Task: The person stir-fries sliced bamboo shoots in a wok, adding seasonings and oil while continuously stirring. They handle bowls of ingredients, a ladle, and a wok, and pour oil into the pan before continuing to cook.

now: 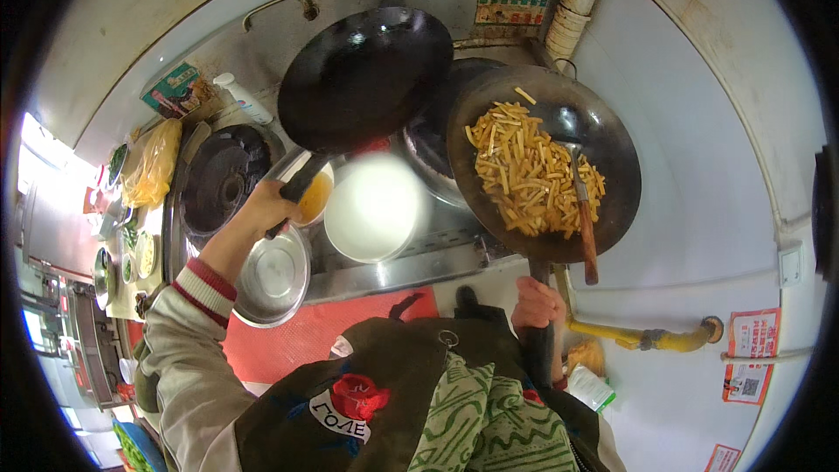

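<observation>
My left hand (263,208) grips the handle of a black wok (367,75), which is tilted above the back of the stove and shows no food inside. On the right, my right hand (539,305) is closed around the handle of a second wok (616,164). Many yellow-brown strips of food (524,170) lie in that one. A metal turner with a wooden handle (587,236) rests in it, its grip hanging over the near rim. Between the woks stands a white bowl (373,210), its inside washed out by glare. Beside my left hand is a bowl of yellow liquid (317,196).
A metal basin (272,275) sits at the stove's front edge. Left of it is a black burner (226,177), with a white bottle (244,99) behind. Further left, a counter holds a yellow plastic bag (154,167) and several bowls. A yellow pipe (655,337) runs along the right wall.
</observation>
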`<action>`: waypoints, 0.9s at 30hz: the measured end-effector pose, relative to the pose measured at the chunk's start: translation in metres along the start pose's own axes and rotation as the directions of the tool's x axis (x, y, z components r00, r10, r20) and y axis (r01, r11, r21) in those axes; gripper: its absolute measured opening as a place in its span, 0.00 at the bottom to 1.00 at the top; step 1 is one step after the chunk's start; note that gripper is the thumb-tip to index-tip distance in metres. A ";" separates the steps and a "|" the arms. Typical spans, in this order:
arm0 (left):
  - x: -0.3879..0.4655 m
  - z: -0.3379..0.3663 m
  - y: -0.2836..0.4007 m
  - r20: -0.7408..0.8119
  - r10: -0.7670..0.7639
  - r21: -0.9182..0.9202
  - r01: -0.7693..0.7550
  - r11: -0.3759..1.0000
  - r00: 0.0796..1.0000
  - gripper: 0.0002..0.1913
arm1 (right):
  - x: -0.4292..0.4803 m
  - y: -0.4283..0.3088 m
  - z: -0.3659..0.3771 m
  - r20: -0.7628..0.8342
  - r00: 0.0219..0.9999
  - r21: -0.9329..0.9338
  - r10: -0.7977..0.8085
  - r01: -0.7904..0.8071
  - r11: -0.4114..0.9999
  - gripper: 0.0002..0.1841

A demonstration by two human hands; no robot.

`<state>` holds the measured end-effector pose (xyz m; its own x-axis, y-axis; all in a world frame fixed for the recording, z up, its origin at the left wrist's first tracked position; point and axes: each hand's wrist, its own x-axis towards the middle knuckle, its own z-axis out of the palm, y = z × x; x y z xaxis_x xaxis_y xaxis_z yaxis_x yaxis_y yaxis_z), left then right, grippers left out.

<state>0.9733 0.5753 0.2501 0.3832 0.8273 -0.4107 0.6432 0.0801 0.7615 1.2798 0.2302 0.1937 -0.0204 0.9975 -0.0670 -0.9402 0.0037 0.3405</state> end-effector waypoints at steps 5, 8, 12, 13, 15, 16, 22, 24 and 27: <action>0.069 0.009 0.027 0.103 -0.016 0.026 0.013 1.000 0.995 0.06 | 0.010 0.000 0.000 0.102 0.992 -0.035 0.068 -0.065 0.997 0.05; 0.103 0.010 0.051 0.165 -0.069 0.008 0.068 0.998 0.984 0.06 | 0.012 0.003 -0.001 0.049 0.998 -0.018 0.045 -0.045 0.999 0.05; 0.141 0.025 0.085 0.150 -0.113 0.095 0.099 0.990 0.982 0.05 | 0.009 0.000 -0.001 0.051 0.998 -0.062 0.037 -0.033 0.998 0.06; 0.151 0.028 0.093 0.172 -0.121 0.108 0.104 0.989 0.978 0.04 | 0.008 -0.003 -0.001 0.044 0.998 -0.068 0.035 -0.032 0.997 0.06; 0.170 0.038 0.108 0.176 -0.142 0.142 0.117 0.983 0.974 0.04 | 0.005 -0.009 0.001 0.064 0.996 -0.078 0.066 -0.061 0.995 0.06; 0.180 0.044 0.116 0.166 -0.130 0.145 0.106 0.984 0.978 0.04 | 0.003 -0.012 0.001 0.093 0.991 -0.081 0.093 -0.085 0.993 0.07; 0.230 0.067 0.141 0.121 -0.082 0.281 0.045 0.959 0.989 0.04 | 0.000 -0.019 -0.006 0.165 0.979 -0.061 0.119 -0.111 0.992 0.14; 0.240 0.070 0.142 0.089 -0.058 0.344 0.024 0.939 0.994 0.04 | 0.000 -0.013 -0.013 0.238 0.962 -0.050 0.134 -0.125 0.991 0.14; 0.247 0.073 0.139 0.123 0.007 0.400 -0.056 0.915 0.992 0.04 | -0.003 -0.003 -0.020 0.226 0.972 -0.003 0.063 -0.064 0.998 0.08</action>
<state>1.2065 0.7503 0.2179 0.4664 0.7530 -0.4642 0.8320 -0.1953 0.5193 1.2762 0.2256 0.1744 -0.0023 0.9858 0.1681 -0.9379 -0.0604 0.3416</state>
